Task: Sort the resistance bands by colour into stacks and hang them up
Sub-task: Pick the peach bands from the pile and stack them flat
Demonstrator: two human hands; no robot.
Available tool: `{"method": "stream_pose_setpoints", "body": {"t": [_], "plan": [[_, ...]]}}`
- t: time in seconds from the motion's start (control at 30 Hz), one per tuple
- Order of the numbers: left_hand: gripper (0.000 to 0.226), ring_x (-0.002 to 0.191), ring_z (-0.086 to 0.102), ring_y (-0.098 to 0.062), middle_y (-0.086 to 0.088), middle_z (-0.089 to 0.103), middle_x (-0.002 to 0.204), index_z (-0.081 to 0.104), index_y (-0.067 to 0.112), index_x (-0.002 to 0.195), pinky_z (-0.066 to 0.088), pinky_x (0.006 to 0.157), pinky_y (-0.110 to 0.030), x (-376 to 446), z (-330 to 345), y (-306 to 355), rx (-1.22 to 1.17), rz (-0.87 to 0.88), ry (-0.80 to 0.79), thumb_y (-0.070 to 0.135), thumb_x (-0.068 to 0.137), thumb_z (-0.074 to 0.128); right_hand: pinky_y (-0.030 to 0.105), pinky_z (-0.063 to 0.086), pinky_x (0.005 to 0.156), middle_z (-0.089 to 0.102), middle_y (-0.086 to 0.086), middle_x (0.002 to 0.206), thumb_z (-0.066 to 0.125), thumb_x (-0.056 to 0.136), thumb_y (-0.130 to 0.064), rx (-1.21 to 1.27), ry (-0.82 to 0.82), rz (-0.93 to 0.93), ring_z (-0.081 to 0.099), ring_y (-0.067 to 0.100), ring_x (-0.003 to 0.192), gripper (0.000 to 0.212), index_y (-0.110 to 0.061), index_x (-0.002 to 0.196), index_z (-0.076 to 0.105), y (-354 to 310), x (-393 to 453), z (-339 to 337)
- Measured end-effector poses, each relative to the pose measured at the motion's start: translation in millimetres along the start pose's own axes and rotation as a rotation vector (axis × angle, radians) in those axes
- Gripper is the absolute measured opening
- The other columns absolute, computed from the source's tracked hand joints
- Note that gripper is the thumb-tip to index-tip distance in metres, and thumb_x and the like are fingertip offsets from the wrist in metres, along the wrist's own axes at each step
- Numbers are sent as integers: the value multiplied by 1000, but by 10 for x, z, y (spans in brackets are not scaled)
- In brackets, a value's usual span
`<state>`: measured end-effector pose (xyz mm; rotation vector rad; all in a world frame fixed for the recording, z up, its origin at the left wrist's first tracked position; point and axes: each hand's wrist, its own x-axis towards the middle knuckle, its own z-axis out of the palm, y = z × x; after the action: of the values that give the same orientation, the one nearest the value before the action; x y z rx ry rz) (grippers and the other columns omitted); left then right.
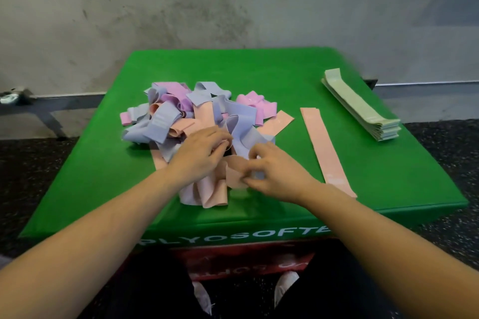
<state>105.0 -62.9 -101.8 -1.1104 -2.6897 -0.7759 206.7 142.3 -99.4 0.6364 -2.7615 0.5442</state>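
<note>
We are mid-sort, right hand (pixel 272 176) pinching a peach band (pixel 234 172) at the mixed pile's (pixel 181 116) near edge, left hand (pixel 199 153) curling into the tangle, next likely needing it freed and laid on the flat peach strip (pixel 326 150) beside the finished green stack (pixel 363 109).

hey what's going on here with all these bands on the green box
A person is sorting resistance bands on a green box. Both hands are in the mixed pile of blue, pink and peach bands: the right hand pinches a peach band, the left hand rests curled on the pile beside it. One peach band lies flat to the right, and a neat green stack sits further right. Nothing is hung up yet.
</note>
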Motion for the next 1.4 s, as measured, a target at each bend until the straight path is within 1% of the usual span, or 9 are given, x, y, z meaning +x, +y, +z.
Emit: {"method": "stream_pose_setpoints", "body": {"t": [0.07, 0.17, 0.3, 0.43, 0.6, 0.8, 1.0, 1.1, 1.4], "plan": [[39, 123, 55, -10, 8, 65, 130, 67, 22, 122, 41, 108, -36, -25, -3, -12, -23, -47, -56, 35, 101, 38, 32, 44, 89, 57, 3, 102, 63, 82, -34, 181, 73, 158, 51, 21, 95, 22, -14, 86, 72, 13, -27, -93], [53, 120, 56, -14, 7, 64, 132, 64, 27, 123, 42, 104, -40, -61, -11, -12, -51, -108, -150, 45, 100, 21, 13, 41, 86, 60, -3, 113, 64, 86, -16, 511, 132, 360, 54, 10, 106, 8, -13, 93, 67, 20, -44, -289], [59, 115, 58, -21, 5, 66, 128, 66, 28, 118, 45, 99, -42, -79, -14, 7, -67, -146, -162, 48, 97, 15, 32, 45, 78, 67, -2, 87, 56, 82, -22, 973, 299, 553, 57, 15, 83, 10, -19, 85, 65, -49, -31, -520], [52, 117, 56, -19, 4, 66, 128, 70, 25, 119, 41, 102, -38, -94, -21, 43, -84, -184, -169, 45, 103, 24, 34, 39, 69, 62, 2, 77, 63, 68, -30, 1179, 461, 656, 53, 19, 80, 2, -28, 66, 63, -152, 15, -705], [37, 117, 53, -12, 12, 64, 127, 67, 29, 120, 39, 103, -39, -116, -38, 56, 73, -119, -220, 50, 103, 41, 32, 42, 67, 67, -1, 85, 56, 96, -11, 1244, 513, 678, 58, 16, 82, 24, -26, 80, 66, -139, 12, -863], [31, 109, 57, -12, 13, 66, 113, 70, 27, 105, 45, 99, -39, -125, -58, 205, -1, -114, 55, 47, 93, 49, 30, 50, 74, 74, -3, 95, 61, 95, -11, 1178, 462, 595, 66, 12, 89, 17, -22, 93, 74, -294, -63, -1147], [17, 109, 58, 0, 16, 65, 116, 65, 33, 109, 45, 92, -27, -155, -199, 766, -702, -236, 73, 39, 98, 54, 30, 49, 78, 71, 4, 96, 59, 96, -10, 1109, 364, 528, 61, 15, 89, 14, -11, 99, 73, -424, -151, -1297], [19, 107, 63, -7, 9, 67, 112, 65, 35, 108, 49, 93, -26, -195, -364, 1135, -976, -214, 45, 30, 105, 47, 26, 47, 74, 70, -1, 89, 55, 97, -7, 1085, 324, 501, 59, 12, 82, 16, -13, 95, 70, -483, -209, -1301], [18, 87, 58, -1, 19, 68, 90, 72, 29, 94, 44, 79, -16, -340, -469, 1506, -972, -179, 145, 21, 101, 57, 33, 45, 73, 66, 1, 84, 56, 96, -8, 1100, 323, 539, 57, 15, 80, 16, -15, 88, 69, -592, -429, -1394]]}}
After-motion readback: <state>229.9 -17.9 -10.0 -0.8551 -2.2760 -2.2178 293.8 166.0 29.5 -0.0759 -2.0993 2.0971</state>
